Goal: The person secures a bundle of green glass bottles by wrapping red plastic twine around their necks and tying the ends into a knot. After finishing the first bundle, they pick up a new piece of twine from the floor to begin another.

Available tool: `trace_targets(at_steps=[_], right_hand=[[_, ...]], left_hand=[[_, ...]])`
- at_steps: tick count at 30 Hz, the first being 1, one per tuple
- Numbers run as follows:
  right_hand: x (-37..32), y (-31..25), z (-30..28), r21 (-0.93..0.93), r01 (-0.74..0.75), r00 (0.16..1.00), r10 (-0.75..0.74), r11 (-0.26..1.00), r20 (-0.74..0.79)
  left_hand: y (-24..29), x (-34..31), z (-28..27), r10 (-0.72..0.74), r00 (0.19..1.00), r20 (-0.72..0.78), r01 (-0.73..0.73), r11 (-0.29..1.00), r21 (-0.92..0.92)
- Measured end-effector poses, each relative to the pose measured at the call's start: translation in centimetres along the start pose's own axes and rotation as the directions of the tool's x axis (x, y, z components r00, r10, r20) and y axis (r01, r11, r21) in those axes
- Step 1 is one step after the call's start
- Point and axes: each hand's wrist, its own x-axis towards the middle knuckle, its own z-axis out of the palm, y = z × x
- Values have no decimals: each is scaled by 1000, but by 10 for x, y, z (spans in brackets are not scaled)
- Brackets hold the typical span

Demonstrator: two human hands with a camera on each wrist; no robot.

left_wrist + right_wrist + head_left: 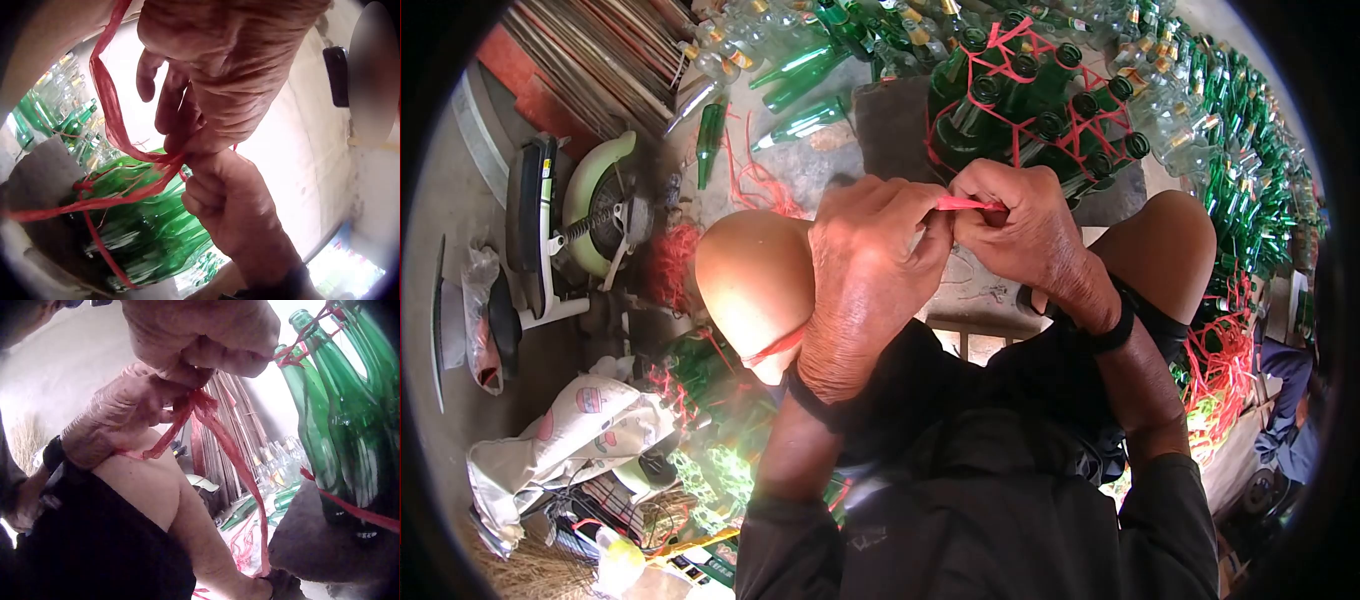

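Observation:
Above a pair of bent knees, my left hand and right hand meet, both pinching a red plastic twine. Its strands come together at the fingertips in the left wrist view, with one loose length looping upward. A long tail of twine hangs below the hands in the right wrist view. Just beyond them stands an upright bundle of green glass bottles. Red twine is laced between the bottle necks and wraps low around the bundle. Curled fingers partly hide the meeting point of the strands.
The bundle stands on a dark grey block. Loose green bottles lie at the upper left, and many more crowd the right. Tangled red twine lies on the floor. A wheeled vehicle part is at far left.

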Motion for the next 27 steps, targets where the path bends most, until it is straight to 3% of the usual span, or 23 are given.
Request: trace_targets(at_steps=[5,7,12,20,27], right_hand=[[1,0,0,-10,53,998,-53,999,20],[2,-1,-1,-22,-12,999,14,1000,50],[2,0,-2,-26,12,998,-10,1000,58],[2,7,-2,-64,79,992,-72,995,100],[4,9,-2,-16,68,989,-65,998,136]], left_hand=[[-3,-3,-2,-19,1000,11,20,1000,-8],[-2,-3,-2,-28,1000,7,28,1000,-13],[0,-3,-3,-60,998,28,59,998,24],[-1,-1,-4,20,996,90,-31,992,119],[-4,-4,0,22,996,86,-29,997,70]])
